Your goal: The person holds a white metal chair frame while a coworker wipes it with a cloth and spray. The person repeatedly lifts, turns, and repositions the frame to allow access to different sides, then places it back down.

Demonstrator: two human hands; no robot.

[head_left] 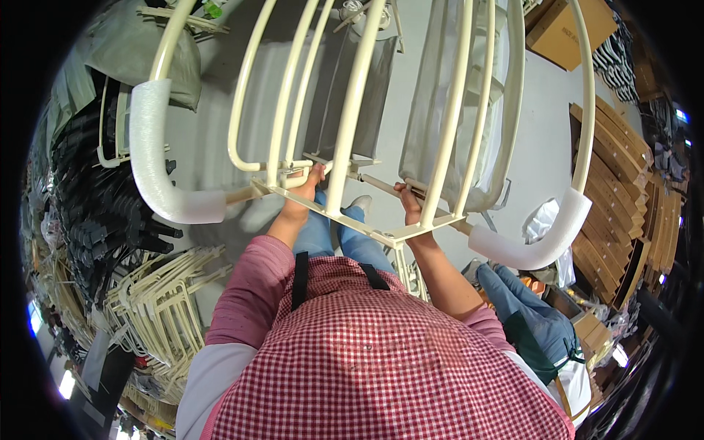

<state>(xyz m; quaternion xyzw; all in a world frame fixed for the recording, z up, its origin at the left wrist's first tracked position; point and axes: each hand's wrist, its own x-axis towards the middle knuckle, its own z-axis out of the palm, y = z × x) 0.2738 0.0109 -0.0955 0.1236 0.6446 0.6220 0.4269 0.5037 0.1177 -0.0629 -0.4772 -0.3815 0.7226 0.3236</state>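
Observation:
A large frame of cream-painted metal tubes (354,110) stands up before me, with several long tubes running away from a flat crossbar (334,213). White foam sleeves cover its bent corners, one sleeve (150,165) on the left and another (539,248) on the right. My left hand (297,205) is closed around a tube near the crossbar's left end. Farther right, my right hand (412,208) grips a tube under the crossbar, its fingers partly hidden. Grey fabric (429,110) and a clear wrapped panel (488,139) show beyond the tubes.
Black parts (81,161) are heaped at left, above a stack of cream tube frames (158,308). A grey-green sack (150,51) lies at upper left. To the right are brown cardboard pieces (609,202) and a cardboard box (572,33). Another person (535,315) is at lower right.

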